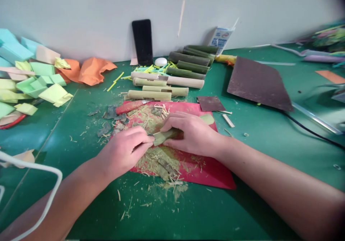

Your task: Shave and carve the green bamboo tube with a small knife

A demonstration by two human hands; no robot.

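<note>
In my right hand (188, 131) a pale green bamboo tube (161, 137) is gripped, its far end showing past the knuckles. My left hand (132, 147) is closed in a pinch at the tube's left end; a small dark bit shows at the fingertips, too little to name. Both hands are over a red sheet (212, 174) strewn with bamboo shavings (159, 162). A red-handled knife (130, 107) lies at the sheet's upper left edge, beside torn dark grey scraps (110, 112).
Cut pale bamboo tubes (149, 95) and dark green ones (192, 66) lie behind the sheet. A phone (142, 42) leans on the wall. Folded papers (40, 79) fill the left; a brown board (257, 82) and black cable (309, 126) are right. A white wire frame (55, 190) stands front left.
</note>
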